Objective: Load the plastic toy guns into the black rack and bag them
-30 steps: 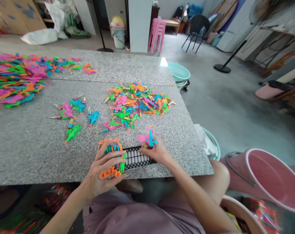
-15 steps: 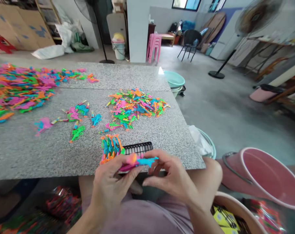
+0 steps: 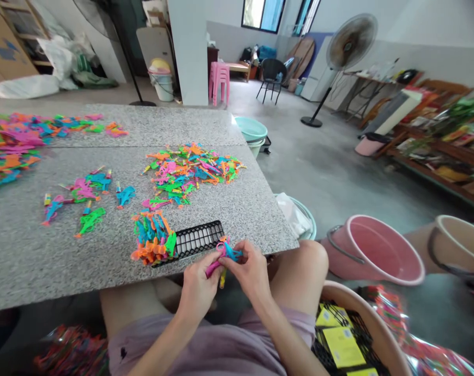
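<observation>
My left hand and my right hand meet just below the near edge of the granite table, both pinching a small bundle of plastic toy pieces, pink and blue. On the table right above them lies a black slotted rack; its left end is filled with upright coloured pieces. Further back sits a loose heap of coloured toy pieces.
A few separate pieces lie to the left, and a large pile at the far left. A pink bucket, a beige bucket and a basin with yellow cards stand to my right. A fan stands behind.
Both hands left the rack and came together below the table edge with the pink and blue pieces. The view has swung to the right.
</observation>
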Demonstrator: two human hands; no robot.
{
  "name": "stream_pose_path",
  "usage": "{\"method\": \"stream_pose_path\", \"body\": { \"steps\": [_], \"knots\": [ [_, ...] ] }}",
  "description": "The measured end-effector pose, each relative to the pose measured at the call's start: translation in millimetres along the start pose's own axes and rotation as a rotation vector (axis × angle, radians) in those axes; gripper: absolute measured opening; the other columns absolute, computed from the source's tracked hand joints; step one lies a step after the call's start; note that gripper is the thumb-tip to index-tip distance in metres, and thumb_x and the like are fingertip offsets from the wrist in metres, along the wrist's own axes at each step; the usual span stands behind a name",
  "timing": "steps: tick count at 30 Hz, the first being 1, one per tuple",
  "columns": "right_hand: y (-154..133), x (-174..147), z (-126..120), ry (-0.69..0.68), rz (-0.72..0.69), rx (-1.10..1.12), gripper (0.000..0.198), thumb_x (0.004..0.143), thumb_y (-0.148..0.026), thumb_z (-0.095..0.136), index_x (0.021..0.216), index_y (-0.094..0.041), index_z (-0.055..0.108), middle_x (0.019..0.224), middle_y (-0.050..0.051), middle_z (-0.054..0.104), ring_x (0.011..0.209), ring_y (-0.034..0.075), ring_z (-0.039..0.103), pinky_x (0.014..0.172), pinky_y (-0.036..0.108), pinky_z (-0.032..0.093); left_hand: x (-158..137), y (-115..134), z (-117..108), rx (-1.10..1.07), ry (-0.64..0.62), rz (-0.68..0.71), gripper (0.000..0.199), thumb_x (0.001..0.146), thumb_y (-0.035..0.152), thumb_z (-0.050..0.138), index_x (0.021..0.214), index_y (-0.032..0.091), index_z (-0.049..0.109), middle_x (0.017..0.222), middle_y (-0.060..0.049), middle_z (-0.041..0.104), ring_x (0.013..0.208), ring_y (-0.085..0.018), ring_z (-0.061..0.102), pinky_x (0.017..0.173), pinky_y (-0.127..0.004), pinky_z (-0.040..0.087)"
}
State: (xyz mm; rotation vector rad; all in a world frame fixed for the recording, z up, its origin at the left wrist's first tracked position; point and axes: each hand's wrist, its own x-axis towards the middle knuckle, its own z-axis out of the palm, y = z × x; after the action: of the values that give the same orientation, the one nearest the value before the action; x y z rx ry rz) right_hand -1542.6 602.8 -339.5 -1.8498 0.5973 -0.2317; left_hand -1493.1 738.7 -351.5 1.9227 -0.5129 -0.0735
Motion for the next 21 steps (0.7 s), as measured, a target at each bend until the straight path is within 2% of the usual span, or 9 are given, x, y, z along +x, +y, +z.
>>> {"method": "stream_pose_path", "body": {
  "steps": [3, 6, 9, 15, 21],
  "knots": [
    [4, -8, 2, 0.060, -0.033, -0.132, 0.036, 0.078, -0.056, 0.070, 0.072, -0.022, 0.060, 0.062, -0.001, 0.061, 0.057, 0.015, 0.052, 0.059, 0.027, 0.039, -8, -12, 8, 0.022, 0.048, 0.012, 0.025, 0.078, 0.021, 0.061, 0.097, 0.022, 0.079, 0.094, -0.005, 0.080, 0.080, -0.024, 0.076, 0.074, -0.032, 0.062],
    [8, -11, 2, -0.002, -0.025, -0.201, 0.040, 0.080, -0.059, 0.067, 0.066, -0.022, 0.060, 0.057, -0.001, 0.058, 0.054, 0.015, 0.050, 0.056, 0.027, 0.035, -13, -19, 13, 0.023, 0.049, 0.036, 0.026, 0.080, 0.019, 0.059, 0.097, 0.022, 0.079, 0.095, -0.006, 0.080, 0.080, -0.023, 0.076, 0.075, -0.031, 0.062],
    [14, -12, -1, -0.112, -0.011, -0.160, 0.044, 0.081, -0.060, 0.065, 0.062, -0.021, 0.060, 0.053, -0.001, 0.055, 0.052, 0.014, 0.050, 0.052, 0.026, 0.033, -16, -22, 13, 0.011, 0.003, 0.071, 0.026, 0.080, 0.016, 0.059, 0.095, 0.023, 0.079, 0.094, -0.004, 0.080, 0.081, -0.022, 0.076, 0.077, -0.030, 0.062],
    [26, -18, -6, -0.217, 0.027, -0.057, 0.040, 0.082, -0.055, 0.065, 0.066, -0.019, 0.062, 0.050, -0.002, 0.054, 0.045, 0.012, 0.051, 0.046, 0.023, 0.034, -25, -24, 16, 0.016, -0.062, 0.106, 0.030, 0.078, 0.009, 0.057, 0.095, 0.022, 0.079, 0.089, -0.004, 0.079, 0.078, -0.020, 0.075, 0.075, -0.028, 0.061],
    [29, -27, 1, -0.245, 0.172, 0.064, 0.045, 0.075, -0.060, 0.071, 0.069, -0.017, 0.062, 0.054, -0.001, 0.059, 0.040, 0.009, 0.047, 0.040, 0.021, 0.033, -34, -29, 23, 0.004, -0.054, 0.085, 0.033, 0.079, 0.009, 0.051, 0.094, 0.021, 0.078, 0.083, -0.006, 0.077, 0.074, -0.021, 0.073, 0.072, -0.030, 0.060]
  ]
}}
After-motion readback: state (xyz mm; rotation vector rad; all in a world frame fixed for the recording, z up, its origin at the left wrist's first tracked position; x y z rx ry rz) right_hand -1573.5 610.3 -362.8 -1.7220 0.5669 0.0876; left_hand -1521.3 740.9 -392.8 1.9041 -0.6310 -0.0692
